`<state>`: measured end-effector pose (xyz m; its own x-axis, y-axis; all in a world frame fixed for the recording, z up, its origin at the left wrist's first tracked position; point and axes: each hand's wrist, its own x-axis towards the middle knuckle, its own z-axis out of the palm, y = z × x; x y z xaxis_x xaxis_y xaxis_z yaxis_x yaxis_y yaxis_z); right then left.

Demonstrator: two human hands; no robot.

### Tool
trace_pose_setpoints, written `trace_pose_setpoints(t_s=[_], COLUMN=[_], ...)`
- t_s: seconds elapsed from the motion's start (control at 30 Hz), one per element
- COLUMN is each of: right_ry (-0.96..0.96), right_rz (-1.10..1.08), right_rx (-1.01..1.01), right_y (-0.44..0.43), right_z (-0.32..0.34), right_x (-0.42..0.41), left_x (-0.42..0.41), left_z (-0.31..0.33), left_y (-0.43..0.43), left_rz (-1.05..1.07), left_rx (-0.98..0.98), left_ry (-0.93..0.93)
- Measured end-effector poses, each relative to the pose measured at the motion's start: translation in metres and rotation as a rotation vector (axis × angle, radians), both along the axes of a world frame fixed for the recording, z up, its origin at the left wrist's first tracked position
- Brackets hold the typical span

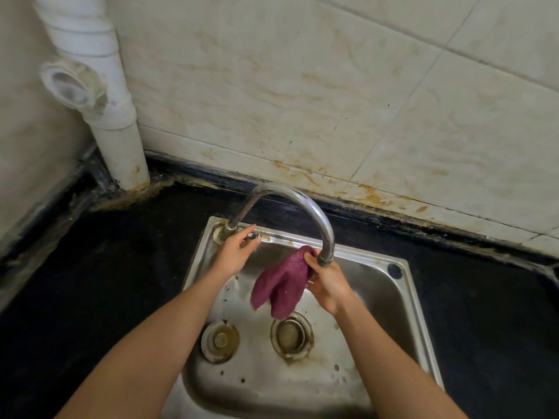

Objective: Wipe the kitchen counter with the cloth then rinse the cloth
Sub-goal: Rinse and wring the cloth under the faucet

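Cloth [282, 282] hangs under the spout [326, 252], at 12 o'clock of the sink [393, 297], pinched by the right hand [328, 287] to catch water. Left hand [237, 251], fingers loose and holding nothing, reaches the tap handle [253, 236] at 10 o'clock, probably to open it.

1. A dark, speckled counter [106, 282] is seen, bordered at the back by a stained tiled wall [302, 101]
2. A steel sink [375, 260] is set into it
3. A white pipe [124, 152] is stood on its back left corner, ringed by rusty stains
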<state>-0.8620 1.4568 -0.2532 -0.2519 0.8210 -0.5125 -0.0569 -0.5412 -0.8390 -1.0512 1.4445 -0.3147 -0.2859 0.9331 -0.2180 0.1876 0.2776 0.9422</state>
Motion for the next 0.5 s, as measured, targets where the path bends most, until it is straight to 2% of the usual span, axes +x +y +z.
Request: trace_pose_setpoints(t_s=[0.17,0.3,0.4,0.5], right_ry=[-0.050,-0.202,-0.277,-0.226], right_rz=[0.073,0.197,0.182,0.117], right_rx=[-0.001,0.071,0.112,0.106], right_y=[0.000,-0.004,-0.004,-0.003], right_z=[-0.005,-0.009,-0.012,-0.011], right_x=[0.015,0.025,0.030,0.033], left_x=[-0.002,-0.001,-0.001,0.000], left_z=[-0.006,-0.009,-0.011,-0.016], left_y=[0.009,0.009,0.012,0.013], left_rz=[-0.020,-0.035,-0.027,-0.020], left_rx=[0.019,-0.008,-0.008,-0.005], left_ry=[-0.066,-0.029,0.012,0.024])
